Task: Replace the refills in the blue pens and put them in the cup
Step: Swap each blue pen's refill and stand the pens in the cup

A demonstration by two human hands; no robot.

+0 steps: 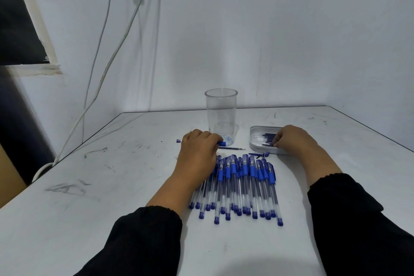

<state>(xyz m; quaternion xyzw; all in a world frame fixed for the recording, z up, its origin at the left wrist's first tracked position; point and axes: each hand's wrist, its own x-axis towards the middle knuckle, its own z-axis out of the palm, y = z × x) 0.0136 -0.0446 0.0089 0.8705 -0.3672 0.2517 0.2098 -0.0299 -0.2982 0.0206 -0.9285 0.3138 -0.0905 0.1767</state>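
Several capped blue pens [244,186] lie in a row on the white table, in front of me. My left hand [198,149] rests knuckles up just left of the clear plastic cup [221,114] and is closed around a blue pen body [221,143] whose ends stick out on both sides. A loose refill [231,148] lies beside it, pointing right. My right hand [291,139] reaches into the small white tray [255,139] of refills, fingertips on the dark refills [266,138]. A blue cap and small part [259,154] lie in front of the tray.
The table [112,175] sits in a corner between white walls. Its left edge runs diagonally, with white cables [107,67] hanging down the wall beside it. The cup stands upright near the back, holding nothing.
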